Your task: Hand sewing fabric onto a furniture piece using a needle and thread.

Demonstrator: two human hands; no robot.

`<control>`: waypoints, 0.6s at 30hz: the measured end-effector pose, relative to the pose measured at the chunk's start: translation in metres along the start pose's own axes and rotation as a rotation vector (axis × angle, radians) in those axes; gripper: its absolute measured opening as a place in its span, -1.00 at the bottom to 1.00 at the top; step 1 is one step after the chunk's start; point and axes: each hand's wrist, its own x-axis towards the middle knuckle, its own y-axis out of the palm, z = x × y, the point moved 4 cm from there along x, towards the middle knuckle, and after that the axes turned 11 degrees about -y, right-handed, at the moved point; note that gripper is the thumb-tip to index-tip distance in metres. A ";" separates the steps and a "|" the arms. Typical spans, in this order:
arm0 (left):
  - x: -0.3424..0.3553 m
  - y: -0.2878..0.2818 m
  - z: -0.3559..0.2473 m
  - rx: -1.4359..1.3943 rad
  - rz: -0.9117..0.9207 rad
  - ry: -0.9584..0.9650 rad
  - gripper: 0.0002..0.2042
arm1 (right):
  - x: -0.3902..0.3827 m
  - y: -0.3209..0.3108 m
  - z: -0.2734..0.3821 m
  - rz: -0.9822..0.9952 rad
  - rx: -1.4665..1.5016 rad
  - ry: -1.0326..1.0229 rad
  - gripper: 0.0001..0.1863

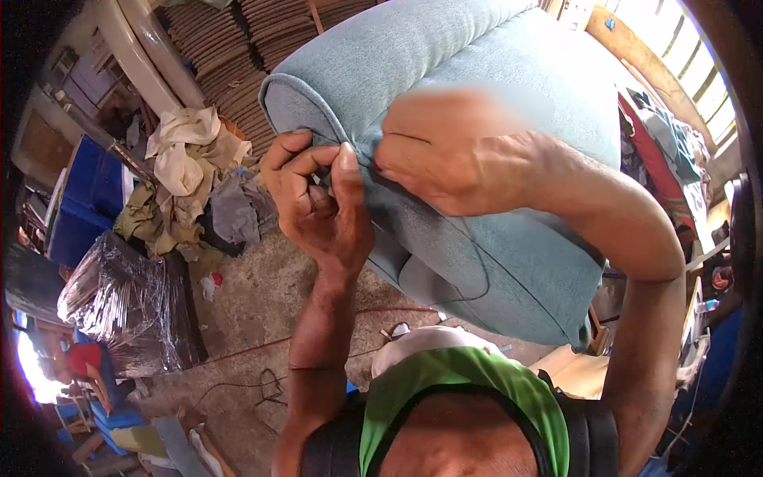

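A blue-grey upholstered sofa piece [509, 60] with a rolled, piped arm stands in front of me. At the lower end of the piping [314, 83], my left hand [318, 199] pinches the fabric seam between thumb and fingers. Right beside it, my right hand [457, 159] is closed with its knuckles up, close against the same seam. What its fingers hold is hidden, and part of that hand is blurred. A thin dark thread [486, 274] loops loosely over the lower upholstery, below my right hand.
Cloth scraps [187, 151] lie heaped at the left, beside a plastic-wrapped bundle [131, 310]. Stacked brown sheets [214, 48] stand behind. A red cord [262, 343] crosses the concrete floor. Far left, a person in a red top [83, 362] bends over.
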 end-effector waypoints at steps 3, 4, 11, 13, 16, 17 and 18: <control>0.002 -0.002 0.000 0.016 -0.003 0.028 -0.90 | 0.001 0.002 -0.003 -0.023 -0.005 0.063 -0.87; 0.002 -0.003 0.000 0.062 0.005 0.035 -0.90 | -0.001 0.001 -0.007 -0.037 0.106 0.079 -0.88; 0.001 -0.002 -0.002 0.094 0.016 -0.012 -0.90 | -0.006 -0.001 -0.028 0.016 0.549 0.456 -0.77; 0.001 -0.002 0.000 0.097 0.003 0.000 -0.90 | -0.008 0.004 -0.030 0.025 0.540 0.496 -0.75; 0.000 -0.001 -0.003 0.063 0.012 -0.035 -0.89 | -0.007 0.006 -0.029 -0.017 0.481 0.448 -0.73; 0.000 -0.001 -0.003 0.063 0.011 -0.035 -0.89 | -0.007 0.006 -0.029 0.001 0.463 0.475 -0.73; 0.001 -0.002 -0.003 0.087 0.009 -0.020 -0.89 | -0.006 0.007 -0.030 0.019 0.444 0.502 -0.72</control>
